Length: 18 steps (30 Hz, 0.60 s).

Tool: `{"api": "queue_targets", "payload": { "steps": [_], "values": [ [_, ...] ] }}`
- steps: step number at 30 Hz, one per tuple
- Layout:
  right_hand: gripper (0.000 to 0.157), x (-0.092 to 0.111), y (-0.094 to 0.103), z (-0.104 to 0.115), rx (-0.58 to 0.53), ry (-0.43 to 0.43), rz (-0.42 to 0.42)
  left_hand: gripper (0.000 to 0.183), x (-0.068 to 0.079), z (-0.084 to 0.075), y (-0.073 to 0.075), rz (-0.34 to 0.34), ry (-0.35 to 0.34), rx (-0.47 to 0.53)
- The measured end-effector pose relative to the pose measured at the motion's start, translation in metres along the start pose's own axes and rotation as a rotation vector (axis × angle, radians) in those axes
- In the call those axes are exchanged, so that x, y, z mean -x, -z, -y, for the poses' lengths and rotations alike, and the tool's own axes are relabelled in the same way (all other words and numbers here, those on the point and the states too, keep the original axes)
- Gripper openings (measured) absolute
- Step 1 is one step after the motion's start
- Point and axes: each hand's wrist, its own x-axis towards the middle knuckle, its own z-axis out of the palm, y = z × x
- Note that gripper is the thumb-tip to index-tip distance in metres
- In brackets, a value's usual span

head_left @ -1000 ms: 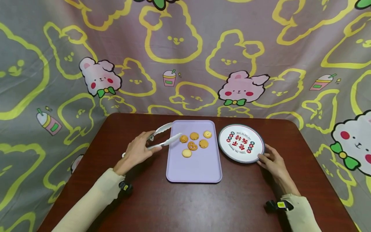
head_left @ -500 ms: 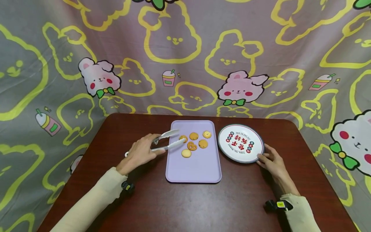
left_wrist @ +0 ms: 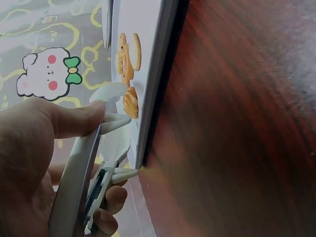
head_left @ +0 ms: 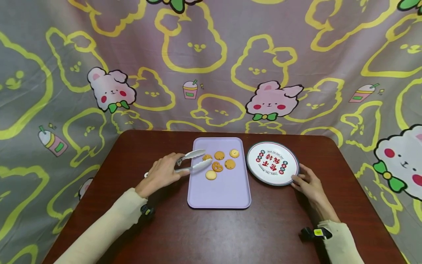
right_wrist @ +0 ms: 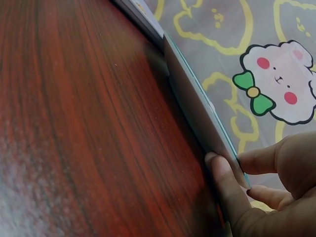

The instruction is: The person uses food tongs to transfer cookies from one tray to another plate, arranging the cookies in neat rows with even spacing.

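Note:
My left hand [head_left: 161,174] grips metal tongs with white tips [head_left: 202,165]. The spread tips reach over the left edge of the lilac tray [head_left: 219,192], one on each side of a swirl cookie [head_left: 207,157]. In the left wrist view, thumb and fingers lie along opposite arms of the tongs [left_wrist: 74,182], and the swirl cookie [left_wrist: 131,103] sits just beyond the tips. My right hand [head_left: 310,185] pinches the rim of a round white plate [head_left: 254,168] with red printed characters. The right wrist view shows that plate [right_wrist: 197,103] edge-on, fingers above and below its rim.
Around the swirl cookie lie a pretzel-shaped cookie [head_left: 217,167], a plain round cookie [head_left: 211,175], a flower-shaped cookie [head_left: 234,153] and two speckled cookies [head_left: 229,164]. Tray and plate are side by side on a dark brown table [head_left: 211,234]. A patterned curtain [head_left: 211,80] hangs behind.
My left hand has moved right with the tongs, bringing the tips further over the tray and the gap between them narrower, around the swirl cookie. My right hand keeps hold of the plate.

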Motion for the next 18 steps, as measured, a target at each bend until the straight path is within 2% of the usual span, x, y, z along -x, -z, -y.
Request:
{"api": "queue_targets", "payload": {
  "steps": [8,18],
  "values": [
    [0.077,-0.0008,-0.0029,-0.0016,-0.023,-0.009,-0.001,0.068,-0.0029,-0.0020,-0.0007,0.039,0.005,-0.026],
    [0.077,-0.0034,0.0006,-0.0014,-0.014,-0.018,-0.022,0.063,-0.0053,-0.0059,-0.0048,0.023,-0.005,-0.020]
  ]
}}
